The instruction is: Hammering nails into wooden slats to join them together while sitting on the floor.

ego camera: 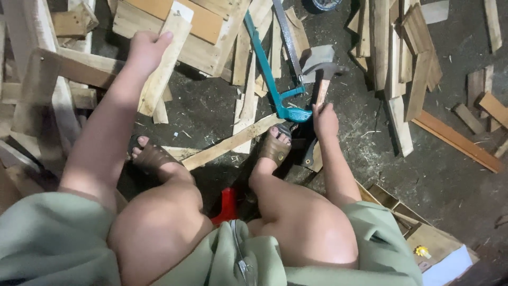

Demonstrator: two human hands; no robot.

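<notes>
My left hand point(145, 48) grips a pale flat wooden slat point(164, 66) that slants down toward the dark floor. My right hand point(324, 119) reaches to the wooden handle of a hammer point(323, 79) lying on the floor, fingers around the handle's lower end. Just left of that hand lies a teal-framed hacksaw point(272, 74), its handle point(294, 113) touching my fingers. My two sandalled feet point(153, 158) point(275, 149) rest on the floor, with a long thin strip of wood point(233, 142) between them.
Heaps of wood offcuts and planks lie at the top left point(63, 79), top centre point(201, 32) and top right point(402, 58). An orange-edged board point(455, 140) lies at the right. A red stool point(226, 205) is under me. A cardboard box point(423, 235) sits at the lower right.
</notes>
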